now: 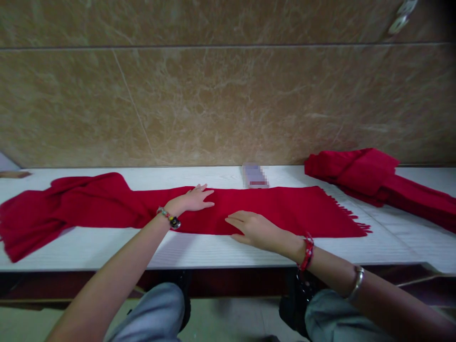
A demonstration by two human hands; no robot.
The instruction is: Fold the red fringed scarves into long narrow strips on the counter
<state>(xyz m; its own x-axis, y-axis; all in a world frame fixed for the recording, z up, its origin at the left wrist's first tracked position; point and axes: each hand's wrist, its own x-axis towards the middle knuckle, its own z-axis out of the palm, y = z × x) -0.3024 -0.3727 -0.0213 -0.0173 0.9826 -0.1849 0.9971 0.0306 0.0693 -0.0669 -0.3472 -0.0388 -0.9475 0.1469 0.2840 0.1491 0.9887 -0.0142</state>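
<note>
Across the white table lies a long red scarf with a fringed right end. Its middle and right part are spread flat, while the left part is bunched and wrinkled. My left hand rests on the scarf left of its middle, palm down with fingers spread. A little to the right, my right hand is over the scarf's near edge, fingers stretched out and pointing left. Neither hand grips the cloth. Whether the right palm presses on the fabric is hidden.
A second red cloth lies folded and heaped at the right. A phone-like flat object, blurred, sits behind the scarf. The white table backs onto a brown marbled wall. A wooden piece lies far left.
</note>
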